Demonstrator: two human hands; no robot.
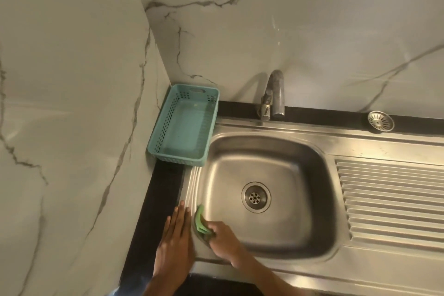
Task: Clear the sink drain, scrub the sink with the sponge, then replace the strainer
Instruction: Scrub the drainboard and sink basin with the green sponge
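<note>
The steel sink (312, 175) has an open drain (256, 197) in the middle of its floor, with no strainer in it. The round metal strainer (380, 121) lies on the black ledge at the back right. My right hand (224, 239) grips a green sponge (200, 221) and presses it against the sink's front-left inner wall. My left hand (176, 235) lies flat, fingers together, on the sink's left rim beside the sponge.
A teal plastic basket (185, 127) stands on the counter at the sink's back left corner. The tap (274, 94) rises behind the basin. A ribbed drainboard (389, 199) runs to the right. Marble walls close the left and back.
</note>
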